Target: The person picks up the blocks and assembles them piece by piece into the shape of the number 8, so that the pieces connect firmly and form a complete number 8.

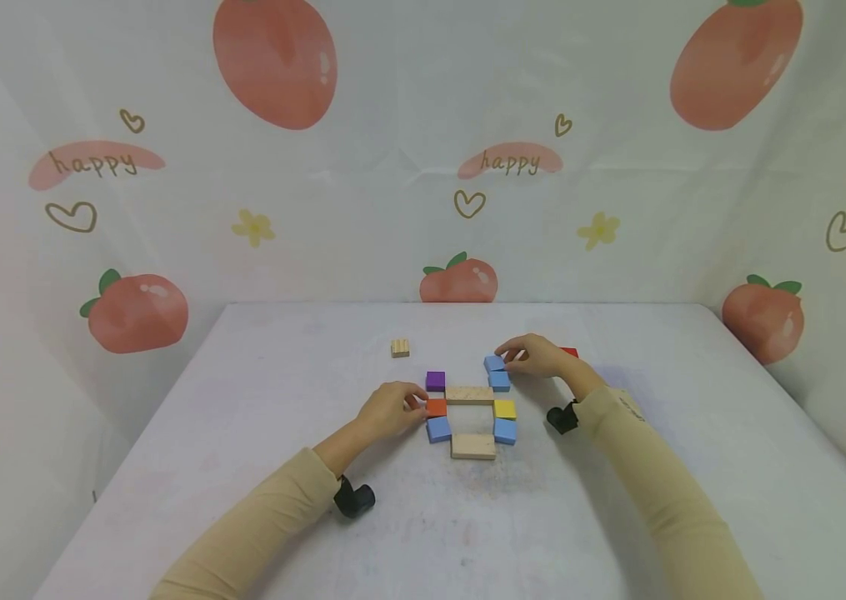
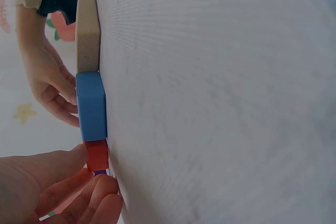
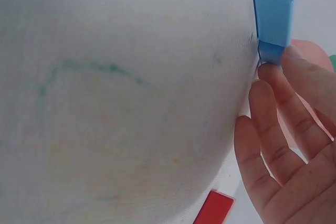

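Observation:
My left hand [image 1: 391, 410] is at the left side of a ring of wooden blocks. Its thumb and index finger pinch the outer end of an orange-red block [image 1: 436, 407], between a purple block [image 1: 435, 381] and a blue block [image 1: 439, 430]. On the far right, my right hand [image 1: 535, 357] pinches another blue block [image 1: 493, 363] between thumb and index finger. This one touches the back of a further blue block [image 1: 499, 382]. The right wrist view shows the other fingers [image 3: 268, 129] stretched out beside the tabletop.
A long plain wooden block [image 1: 469, 396] spans the ring's middle; another plain block [image 1: 473, 447] lies at its front. A yellow block [image 1: 505, 409] and a blue block [image 1: 505, 431] form the right side. Behind stands a small ridged wooden block [image 1: 400, 348]. A red block [image 1: 568, 352] lies behind my right hand.

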Demonstrator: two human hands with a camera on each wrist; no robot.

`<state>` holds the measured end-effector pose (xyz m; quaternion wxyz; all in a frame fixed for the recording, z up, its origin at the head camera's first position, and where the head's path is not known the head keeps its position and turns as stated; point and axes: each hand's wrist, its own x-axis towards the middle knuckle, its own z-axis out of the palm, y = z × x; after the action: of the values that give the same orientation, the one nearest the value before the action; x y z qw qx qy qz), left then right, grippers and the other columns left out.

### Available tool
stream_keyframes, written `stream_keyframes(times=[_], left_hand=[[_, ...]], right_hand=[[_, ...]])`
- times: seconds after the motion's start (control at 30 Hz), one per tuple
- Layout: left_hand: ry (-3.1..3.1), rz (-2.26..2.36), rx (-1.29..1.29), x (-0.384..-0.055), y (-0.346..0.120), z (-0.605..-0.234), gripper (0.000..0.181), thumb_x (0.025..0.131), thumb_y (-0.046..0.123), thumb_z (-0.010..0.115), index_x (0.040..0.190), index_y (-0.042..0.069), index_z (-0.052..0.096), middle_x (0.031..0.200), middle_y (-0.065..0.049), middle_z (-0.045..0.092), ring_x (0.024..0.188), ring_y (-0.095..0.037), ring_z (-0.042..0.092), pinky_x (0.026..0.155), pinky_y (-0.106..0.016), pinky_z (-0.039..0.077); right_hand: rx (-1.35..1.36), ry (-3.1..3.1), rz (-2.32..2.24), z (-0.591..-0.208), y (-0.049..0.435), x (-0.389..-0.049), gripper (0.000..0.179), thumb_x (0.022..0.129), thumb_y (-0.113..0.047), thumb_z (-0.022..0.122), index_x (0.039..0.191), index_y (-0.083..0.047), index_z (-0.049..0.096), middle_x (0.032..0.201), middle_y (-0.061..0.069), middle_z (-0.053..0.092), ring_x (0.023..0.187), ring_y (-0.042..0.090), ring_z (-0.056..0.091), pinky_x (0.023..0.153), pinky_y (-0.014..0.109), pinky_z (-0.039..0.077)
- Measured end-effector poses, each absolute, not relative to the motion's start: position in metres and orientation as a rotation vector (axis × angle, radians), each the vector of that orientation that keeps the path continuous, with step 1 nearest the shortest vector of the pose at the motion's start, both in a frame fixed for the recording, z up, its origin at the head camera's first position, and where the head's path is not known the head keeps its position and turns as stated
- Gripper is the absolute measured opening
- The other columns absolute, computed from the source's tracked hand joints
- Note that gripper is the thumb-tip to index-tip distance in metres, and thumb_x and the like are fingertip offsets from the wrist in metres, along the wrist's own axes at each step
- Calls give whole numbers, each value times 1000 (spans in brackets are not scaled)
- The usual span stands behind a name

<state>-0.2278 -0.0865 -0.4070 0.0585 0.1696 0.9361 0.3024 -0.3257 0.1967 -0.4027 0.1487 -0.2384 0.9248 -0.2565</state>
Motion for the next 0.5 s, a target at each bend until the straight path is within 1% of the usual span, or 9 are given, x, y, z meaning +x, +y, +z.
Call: stream_keyframes(times=[0.33, 0.5], left_hand=[[2840, 923, 516, -228, -87, -407, 19, 85, 14, 67, 102, 7, 67, 87, -6, 68, 75, -14, 57, 64, -25, 46], [2841, 924, 517, -228, -86, -407, 19, 84, 13, 67, 102, 7, 67, 86, -6, 68, 74, -14, 57, 63, -24, 46]], right_hand=[[-673, 2655, -754, -402, 196, -326, 33, 90, -9, 59, 123, -4, 59, 112, 17, 63, 97, 26, 59, 88, 38, 52], [-704, 2659, -760, -402, 196, -324, 33, 90, -9, 60, 122, -3, 59, 110, 17, 64, 98, 27, 58, 89, 41, 51]])
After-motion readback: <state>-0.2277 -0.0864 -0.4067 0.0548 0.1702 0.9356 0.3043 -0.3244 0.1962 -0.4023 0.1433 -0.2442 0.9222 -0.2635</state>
